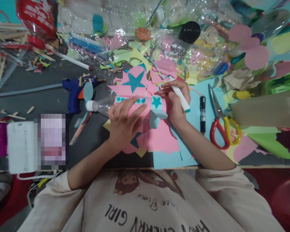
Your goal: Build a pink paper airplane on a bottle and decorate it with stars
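Note:
My left hand (124, 124) lies with spread fingers on a pink paper-wrapped plastic bottle (101, 106), whose clear neck and white cap point left. Spiky pink paper (124, 85) with a teal star (134, 81) stands out from its far side, and a strip with teal dots runs along it. At its right end is a light blue piece with a smaller teal star (157, 102). Close beside that end, my right hand (177, 104) grips a white marker (181, 97) with a teal tip end slanting toward me. Part of the bottle is hidden under my left hand.
Red and yellow scissors (219, 119) and a black marker (202, 114) lie to the right on light blue paper (195, 90). A blue glue gun (73, 93) and a phone (52, 138) are on the left. Paper scraps and clear plastic bottles crowd the back.

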